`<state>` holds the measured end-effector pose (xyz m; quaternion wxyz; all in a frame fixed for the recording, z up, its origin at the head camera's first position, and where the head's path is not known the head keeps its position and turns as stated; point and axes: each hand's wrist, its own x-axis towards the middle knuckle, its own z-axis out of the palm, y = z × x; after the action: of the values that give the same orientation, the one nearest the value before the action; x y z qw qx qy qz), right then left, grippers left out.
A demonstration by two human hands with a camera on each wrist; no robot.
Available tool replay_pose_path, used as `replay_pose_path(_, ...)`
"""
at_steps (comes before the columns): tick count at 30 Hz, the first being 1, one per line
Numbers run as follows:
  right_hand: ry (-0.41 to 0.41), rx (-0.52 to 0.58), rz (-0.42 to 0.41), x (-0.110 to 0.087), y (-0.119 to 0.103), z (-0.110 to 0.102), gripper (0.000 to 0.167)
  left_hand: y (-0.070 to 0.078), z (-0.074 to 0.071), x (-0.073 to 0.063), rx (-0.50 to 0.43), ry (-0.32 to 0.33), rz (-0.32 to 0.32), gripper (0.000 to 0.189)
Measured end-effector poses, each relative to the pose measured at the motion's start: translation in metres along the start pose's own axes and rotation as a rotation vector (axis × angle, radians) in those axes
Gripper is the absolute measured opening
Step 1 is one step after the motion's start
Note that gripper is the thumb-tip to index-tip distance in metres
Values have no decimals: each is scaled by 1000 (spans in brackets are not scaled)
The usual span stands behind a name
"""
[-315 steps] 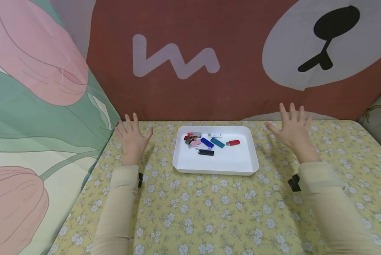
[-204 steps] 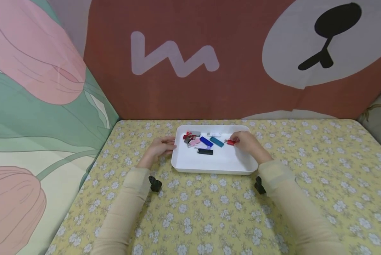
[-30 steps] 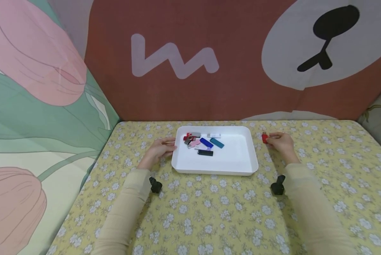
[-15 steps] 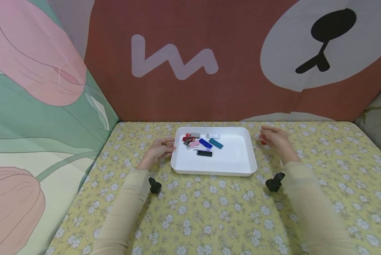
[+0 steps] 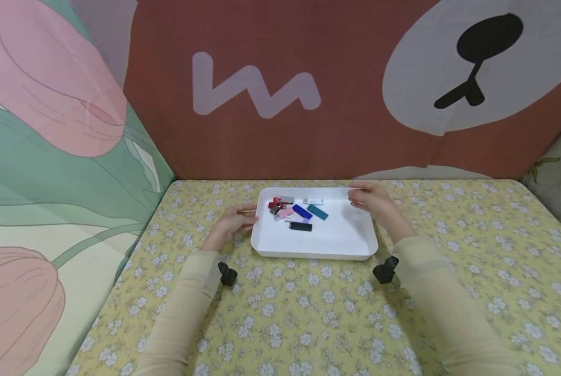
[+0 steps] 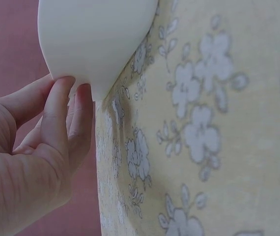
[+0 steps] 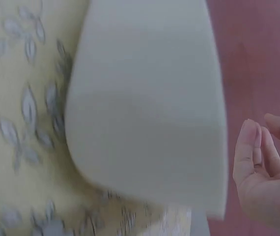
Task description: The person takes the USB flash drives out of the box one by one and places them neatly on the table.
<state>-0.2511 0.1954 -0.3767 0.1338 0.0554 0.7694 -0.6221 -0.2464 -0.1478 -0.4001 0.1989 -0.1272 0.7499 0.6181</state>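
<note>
In the head view a white tray (image 5: 341,245) holds several USB flash drives, most of them grouped at its left. Among them are a teal drive (image 5: 318,211), a blue drive (image 5: 302,211), a black drive (image 5: 300,226), a pink drive (image 5: 285,212) and a white drive (image 5: 313,201). My left hand (image 5: 233,222) pinches the tray's left edge; the left wrist view has thumb and fingers against its wall (image 6: 96,44). Above the tray's right side hovers my right hand (image 5: 376,203), holding nothing, its fingers loosely bent. The red drive outside the tray is hidden behind that hand.
A yellow floral cloth (image 5: 289,313) covers the table. Behind it rises a reddish-brown printed backdrop (image 5: 346,136), and a flower-printed sheet (image 5: 87,209) hangs at the left. Each wrist carries a small black camera (image 5: 385,270).
My right hand took the red flash drive from the tray, let it go on the cloth to the right, then moved back left over the tray. My left hand still holds the tray's edge.
</note>
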Motion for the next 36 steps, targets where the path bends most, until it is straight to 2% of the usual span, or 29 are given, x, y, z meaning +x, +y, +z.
replay_pose_path(7, -60, -71, 13, 6, -1, 32, 45, 1, 0, -1, -5, -6, -5, 49)
replay_pose_path(16, -165, -156, -79, 3, -1, 60, 43, 1, -1, 1, -9, -17, 1, 49)
replay_pose_path(20, -200, -181, -95, 2, 0, 69, 43, 1, -1, 1, -11, -16, -2, 50)
replay_pose_path(36, -150, -328, -69, 11, 11, 92, 36, 2, 1, 1, 9, 10, -14, 49)
